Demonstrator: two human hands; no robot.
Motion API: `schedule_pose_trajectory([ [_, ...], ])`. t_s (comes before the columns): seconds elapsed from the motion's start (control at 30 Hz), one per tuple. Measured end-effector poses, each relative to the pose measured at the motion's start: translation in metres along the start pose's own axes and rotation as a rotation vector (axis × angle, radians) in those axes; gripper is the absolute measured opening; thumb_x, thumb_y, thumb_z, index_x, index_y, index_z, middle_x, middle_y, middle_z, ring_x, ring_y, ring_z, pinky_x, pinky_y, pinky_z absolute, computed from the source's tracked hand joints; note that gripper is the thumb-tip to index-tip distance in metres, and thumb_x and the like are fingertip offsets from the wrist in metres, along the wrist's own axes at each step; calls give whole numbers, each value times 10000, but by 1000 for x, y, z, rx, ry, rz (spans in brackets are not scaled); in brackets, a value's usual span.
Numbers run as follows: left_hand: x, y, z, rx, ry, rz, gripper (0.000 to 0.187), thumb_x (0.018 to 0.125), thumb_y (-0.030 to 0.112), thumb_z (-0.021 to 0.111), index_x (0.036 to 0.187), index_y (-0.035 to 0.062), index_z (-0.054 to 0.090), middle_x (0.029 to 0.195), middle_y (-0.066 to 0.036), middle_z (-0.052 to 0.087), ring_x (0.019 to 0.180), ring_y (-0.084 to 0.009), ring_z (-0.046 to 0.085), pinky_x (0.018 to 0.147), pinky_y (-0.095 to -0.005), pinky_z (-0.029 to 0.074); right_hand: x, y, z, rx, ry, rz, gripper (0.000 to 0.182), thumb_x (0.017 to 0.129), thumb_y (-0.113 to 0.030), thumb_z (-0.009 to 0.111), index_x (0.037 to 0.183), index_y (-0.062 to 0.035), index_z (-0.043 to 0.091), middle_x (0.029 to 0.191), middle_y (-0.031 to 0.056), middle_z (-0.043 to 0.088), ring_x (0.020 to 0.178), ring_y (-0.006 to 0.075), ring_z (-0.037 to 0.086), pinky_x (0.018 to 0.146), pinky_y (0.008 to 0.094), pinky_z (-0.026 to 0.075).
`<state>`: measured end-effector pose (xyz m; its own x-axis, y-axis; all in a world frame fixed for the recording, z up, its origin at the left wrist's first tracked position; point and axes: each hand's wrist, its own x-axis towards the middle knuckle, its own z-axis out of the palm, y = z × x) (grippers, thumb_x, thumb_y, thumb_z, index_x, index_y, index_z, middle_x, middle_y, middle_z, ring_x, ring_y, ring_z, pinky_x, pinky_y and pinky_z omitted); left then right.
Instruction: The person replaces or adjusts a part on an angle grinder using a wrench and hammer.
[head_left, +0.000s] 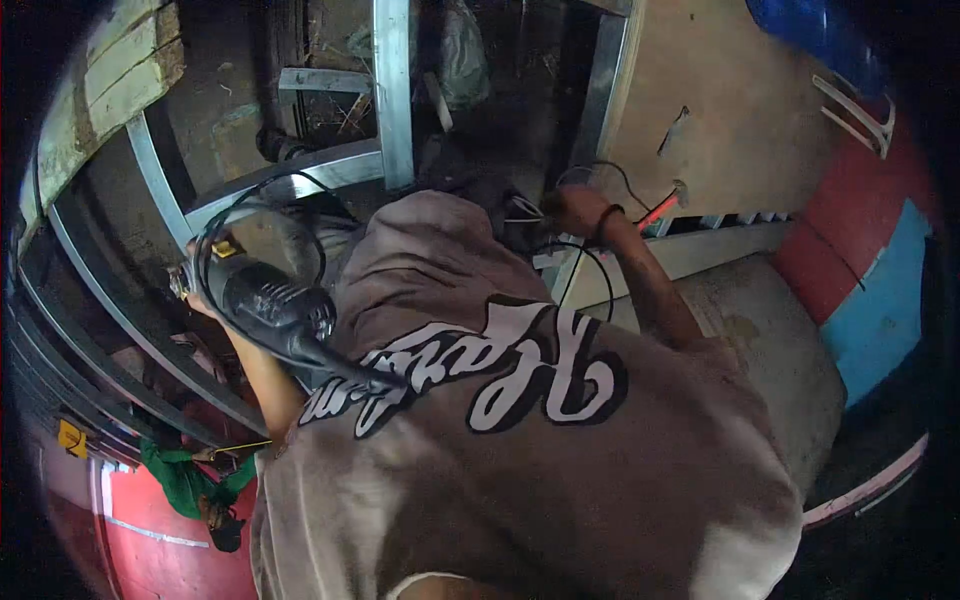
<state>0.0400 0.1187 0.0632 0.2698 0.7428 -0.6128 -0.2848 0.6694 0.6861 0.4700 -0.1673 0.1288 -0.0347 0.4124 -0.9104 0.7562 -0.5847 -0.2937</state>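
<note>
At the left, my left hand [196, 296] is closed around a dark corded power tool [270, 298] that looks like an angle grinder, with a yellow part near its front end. Its black cord boot points toward my shirt. A thin black cable [212, 222] loops above the tool. My right hand [582, 215], with a dark band at the wrist, is closed on a bunch of cable [524, 208] in front of my body; its fingers are partly in shadow. More cable loops hang around that hand. A red-handled hammer [660, 208] lies just right of it.
Metal tube framing [394, 95] stands ahead, with curved-looking metal bars [130, 330] at the left. A plywood sheet [725, 110] is at the upper right. A person in green [180, 475] with a yellow strip is at the lower left. Debris covers the floor ahead.
</note>
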Motion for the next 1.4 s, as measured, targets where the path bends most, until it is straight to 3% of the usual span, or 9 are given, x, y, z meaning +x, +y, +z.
schedule_pose_trajectory([
  [0.63, 30, 9, 84, -538, -557, -262, 478, 864, 460, 541, 1062, 25, 523, 1062, -135, 521, 963, -273, 532, 888, -384, 420, -96, 16, -50, -242, 106, -23, 280, 801, -129, 602, 1078, -93, 623, 941, 136, 650, 856, 297, 619, 830, 429, 469],
  [0.7, 52, 9, 50, -457, -461, -210, 503, 884, 483, 478, 1105, 35, 529, 1068, -141, 547, 979, -287, 530, 910, -416, 402, -117, 34, -63, 604, 390, -15, 142, 857, -168, 595, 934, -52, 624, 808, 132, 630, 789, 261, 620, 693, 354, 478],
  [0.77, 85, -4, 23, -458, -589, -168, 512, 899, 483, 444, 1131, 35, 529, 1093, -150, 555, 1009, -299, 527, 930, -431, 391, -137, 64, -69, 674, 560, 33, 135, 877, -154, 570, 926, -38, 618, 798, 110, 627, 763, 223, 605, 677, 340, 477],
  [0.83, 91, 0, 37, -161, 168, -218, 502, 935, 424, 359, 1209, 33, 513, 1207, -156, 546, 1135, -333, 489, 1015, -476, 327, -160, 100, -79, 855, 680, 130, 230, 906, -160, 549, 1080, -14, 588, 936, 91, 631, 841, 196, 596, 746, 330, 492],
  [0.9, 74, 21, 77, -28, -228, -128, 492, 929, 424, 374, 1218, 50, 511, 1135, -146, 565, 1067, -326, 527, 946, -485, 404, -188, 60, -104, 516, 832, 654, 252, 876, -156, 547, 1079, -13, 587, 959, 133, 653, 875, 275, 621, 778, 363, 488],
  [0.97, 81, 18, 97, -25, -275, 57, 465, 931, 348, 390, 1264, 34, 471, 1194, -189, 527, 1104, -326, 514, 964, -482, 407, -191, 91, -85, 477, 1391, 507, 232, 845, -85, 534, 1059, -21, 594, 852, 122, 666, 837, 238, 637, 733, 360, 501],
  [1.07, 94, 18, 122, 97, -169, 271, 459, 933, 235, 415, 1333, 10, 410, 1284, -252, 470, 1159, -326, 494, 992, -477, 413, -223, 131, -73, 757, 1243, 380, 194, 865, -138, 567, 1017, -36, 629, 839, 120, 658, 730, 220, 623, 641, 362, 511],
  [1.1, 126, 14, 127, 154, -143, -85, 508, 929, 365, 404, 1320, 41, 407, 1216, -210, 512, 1102, -310, 519, 980, -466, 420, -252, 126, -75, 751, 1306, 412, 194, 865, -138, 567, 1017, -36, 629, 839, 120, 658, 730, 220, 623, 641, 362, 511],
  [1.4, 96, -60, 220, 212, -474, -115, 437, 894, 324, 489, 1209, 20, 493, 1188, -264, 515, 1069, -301, 538, 924, -462, 461, -523, 94, 17, 915, 933, 647, 144, 856, -92, 596, 987, -44, 632, 774, 36, 644, 660, 118, 635, 528, 258, 536],
])
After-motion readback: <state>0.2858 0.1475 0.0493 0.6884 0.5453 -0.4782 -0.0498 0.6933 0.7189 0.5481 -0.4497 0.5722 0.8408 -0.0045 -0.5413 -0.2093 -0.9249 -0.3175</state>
